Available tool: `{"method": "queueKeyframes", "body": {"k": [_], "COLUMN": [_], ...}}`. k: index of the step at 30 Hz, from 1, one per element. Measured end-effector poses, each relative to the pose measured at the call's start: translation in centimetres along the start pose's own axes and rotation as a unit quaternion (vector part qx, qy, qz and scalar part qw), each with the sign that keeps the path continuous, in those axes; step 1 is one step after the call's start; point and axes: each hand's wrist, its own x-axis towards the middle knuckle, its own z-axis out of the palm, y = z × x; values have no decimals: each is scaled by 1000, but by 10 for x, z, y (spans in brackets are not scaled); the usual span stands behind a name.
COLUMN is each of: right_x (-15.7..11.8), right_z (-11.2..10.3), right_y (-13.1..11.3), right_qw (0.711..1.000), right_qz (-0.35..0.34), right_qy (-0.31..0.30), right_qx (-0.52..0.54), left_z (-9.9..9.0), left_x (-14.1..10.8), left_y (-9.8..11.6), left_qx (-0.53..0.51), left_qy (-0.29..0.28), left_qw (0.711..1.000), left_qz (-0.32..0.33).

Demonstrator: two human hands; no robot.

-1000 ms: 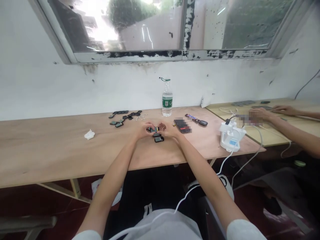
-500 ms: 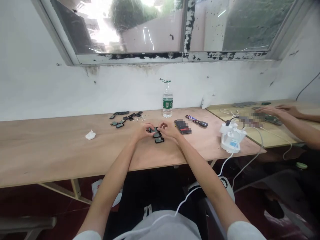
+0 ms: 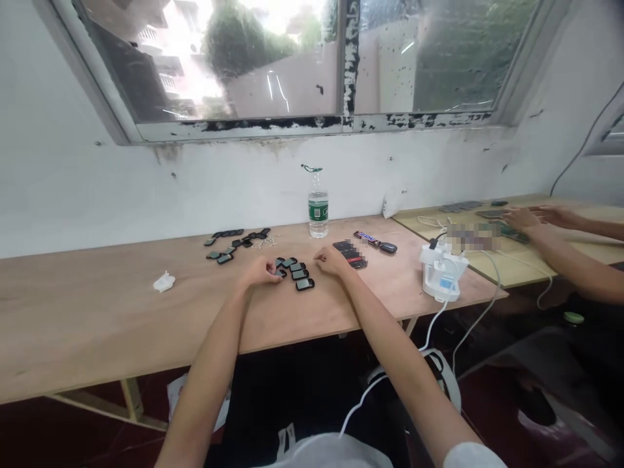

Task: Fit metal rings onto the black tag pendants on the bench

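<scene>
Black-rimmed grey pieces [image 3: 305, 284]: several already laid out centrally, far-left batch [image 3: 225, 258] apparently unarranged. Left hand [image 3: 262, 271] pinches one central piece [image 3: 281, 273]; right hand [image 3: 330, 261] half-curled, contents unclear.

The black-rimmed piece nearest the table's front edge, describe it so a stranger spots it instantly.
Start at the water bottle on the wooden table and look toward the front edge. Between the left hand and right hand sits a group of small gray-faced pieces. The black-rimmed piece lies closest to that edge, with neither hand touching it.
</scene>
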Motion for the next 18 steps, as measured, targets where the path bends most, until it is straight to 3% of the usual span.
{"method": "queueKeyframes", "body": {"k": [3,7,10,14,18], "right_x": [7,9,9,9,7], "right_z": [0,-8,-10,-8,-12], "right_y": [6,15,15,10,11], "right_qw": [990,957,947,955,967], "right_qz": [48,96,102,82,118], "right_qy": [121,233,251,234,208], "right_qx": [46,142,173,165,92], "left_z": [1,-1,-2,0,6], "left_x": [0,1,2,6,11], "left_y": [5,6,2,-8,-16], "left_qx": [-6,-17,-15,-7,-9], "left_qy": [0,84,143,209,221], "left_qw": [1000,996,990,978,975], "left_qz": [-5,-17,-19,-15,-15]}}
